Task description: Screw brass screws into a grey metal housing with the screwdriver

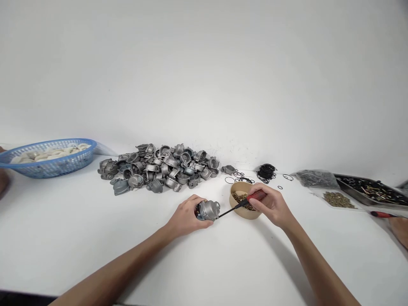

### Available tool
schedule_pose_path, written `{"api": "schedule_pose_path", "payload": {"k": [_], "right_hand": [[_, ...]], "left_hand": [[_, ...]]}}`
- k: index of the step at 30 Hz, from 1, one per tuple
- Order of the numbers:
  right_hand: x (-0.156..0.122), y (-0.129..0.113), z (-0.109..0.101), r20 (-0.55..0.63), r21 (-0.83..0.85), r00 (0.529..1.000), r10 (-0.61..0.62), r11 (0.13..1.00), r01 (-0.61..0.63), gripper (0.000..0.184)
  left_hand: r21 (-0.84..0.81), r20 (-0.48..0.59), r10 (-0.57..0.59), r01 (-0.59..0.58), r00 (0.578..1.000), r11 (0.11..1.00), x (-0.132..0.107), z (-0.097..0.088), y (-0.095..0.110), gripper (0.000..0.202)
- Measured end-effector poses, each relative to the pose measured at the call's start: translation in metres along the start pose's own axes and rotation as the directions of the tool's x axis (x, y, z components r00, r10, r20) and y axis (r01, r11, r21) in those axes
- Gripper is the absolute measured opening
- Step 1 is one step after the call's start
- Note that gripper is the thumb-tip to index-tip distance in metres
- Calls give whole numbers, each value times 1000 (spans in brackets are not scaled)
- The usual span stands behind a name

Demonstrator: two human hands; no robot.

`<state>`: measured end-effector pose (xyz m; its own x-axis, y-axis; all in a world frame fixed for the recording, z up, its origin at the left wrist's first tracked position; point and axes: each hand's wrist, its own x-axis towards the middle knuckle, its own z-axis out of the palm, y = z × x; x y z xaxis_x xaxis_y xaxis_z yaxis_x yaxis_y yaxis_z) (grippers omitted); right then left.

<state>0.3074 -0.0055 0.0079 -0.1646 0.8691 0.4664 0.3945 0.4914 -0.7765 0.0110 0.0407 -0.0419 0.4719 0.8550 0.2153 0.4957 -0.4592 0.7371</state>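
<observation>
Left hand (186, 216) wrapped around a grey metal casting (209, 210), holding it down on the white table (63, 238), near centre. Right hand (270, 205) closed on a red-handled screwdriver (245, 203); its dark shaft angles down-left, tip touching the casting.

Round tan bowl (245, 211) of small brass screws sits just behind the screwdriver, partly covered by the right hand. Behind: a pile of castings (159, 166) against the wall, black O-rings (267, 171) scattered right of it. Far left: blue basket (51, 165) of white rings. Far right: metal tray (369, 190) of mixed hardware, bags of small parts (338, 199), a second red-handled tool (382, 214) beside another person's hand (400, 229).
</observation>
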Motion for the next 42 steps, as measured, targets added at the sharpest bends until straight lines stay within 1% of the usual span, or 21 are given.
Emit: {"api": "schedule_pose_path", "payload": {"k": [2, 3, 7, 8, 11, 13, 15, 16, 19, 21, 23, 24, 26, 28, 30, 32, 34, 36, 38, 40, 42], "right_hand": [[0, 0, 0, 2, -40, 999, 49, 998, -49, 20], [0, 0, 0, 10, -56, 999, 49, 997, -48, 21], [1, -1, 0, 49, -95, 996, -78, 992, 82, 20], [1, -1, 0, 47, -99, 996, -76, 992, 81, 20], [0, 0, 1, 5, -128, 1000, -3, 992, 3, 22], [0, 0, 2, 9, -146, 999, -30, 989, 31, 22], [-1, -1, 2, 37, -130, 996, -87, 987, 91, 18], [-1, -1, 2, 43, -118, 995, -88, 989, 93, 16], [-1, 0, 2, 6, -137, 1000, -11, 990, 12, 17], [0, 0, 2, 14, -166, 1000, -20, 986, 22, 23], [0, 1, 1, 55, -145, 996, -72, 986, 80, 21], [0, 1, 0, 72, -126, 994, -77, 988, 86, 19], [-1, 2, 0, 64, -116, 997, -31, 992, 39, 16], [-1, 2, 0, 35, -149, 999, -1, 989, 6, 17], [-1, 2, 0, 38, -184, 996, -75, 980, 81, 18], [-1, 1, 1, 63, -166, 987, -147, 974, 156, 21], [-1, 1, 1, 53, -143, 992, -114, 982, 121, 22], [-1, 1, 2, 24, -155, 998, -55, 986, 58, 15], [-1, 1, 1, 45, -172, 995, -87, 981, 94, 16], [-1, 0, 0, 91, -145, 988, -128, 979, 140, 18], [-2, -1, -1, 99, -136, 991, -87, 986, 100, 16]], "left_hand": [[17, 16, -6, 6, 1000, 1000, 0, -1, 1, 50], [25, 23, -8, 8, 1000, 1000, 0, -2, 1, 51], [42, 21, 0, -1, 1000, 999, 0, -3, 0, 52], [42, 15, 6, -6, 1000, 999, 0, -3, 0, 52], [36, -1, 24, -24, 1000, 999, 0, -2, -1, 52], [36, -4, 31, -31, 1000, 999, 0, -2, -2, 52], [39, -6, 35, -35, 999, 999, 0, -3, -3, 51], [39, -4, 36, -36, 999, 999, 0, -3, -3, 51], [34, 16, 35, -36, 999, 999, 1, -4, -4, 53], [32, 32, 35, -36, 999, 999, 2, -4, -4, 53], [33, 37, 37, -38, 999, 999, 2, -5, -4, 52], [33, 38, 39, -40, 999, 999, 2, -5, -4, 52], [34, 39, 43, -45, 998, 998, 2, -5, -4, 52], [37, 47, 47, -49, 998, 998, 2, -6, -4, 53], [43, 52, 49, -51, 997, 998, 2, -6, -4, 52], [48, 52, 51, -54, 997, 997, 2, -7, -3, 51], [50, 54, 52, -55, 997, 997, 1, -7, -3, 51], [50, 55, 53, -55, 997, 997, 1, -7, -3, 51], [48, 56, 55, -57, 997, 997, 1, -7, -4, 51], [45, 53, 59, -61, 997, 997, 2, -6, -5, 50], [40, 51, 62, -64, 997, 997, 2, -5, -6, 50]]}}
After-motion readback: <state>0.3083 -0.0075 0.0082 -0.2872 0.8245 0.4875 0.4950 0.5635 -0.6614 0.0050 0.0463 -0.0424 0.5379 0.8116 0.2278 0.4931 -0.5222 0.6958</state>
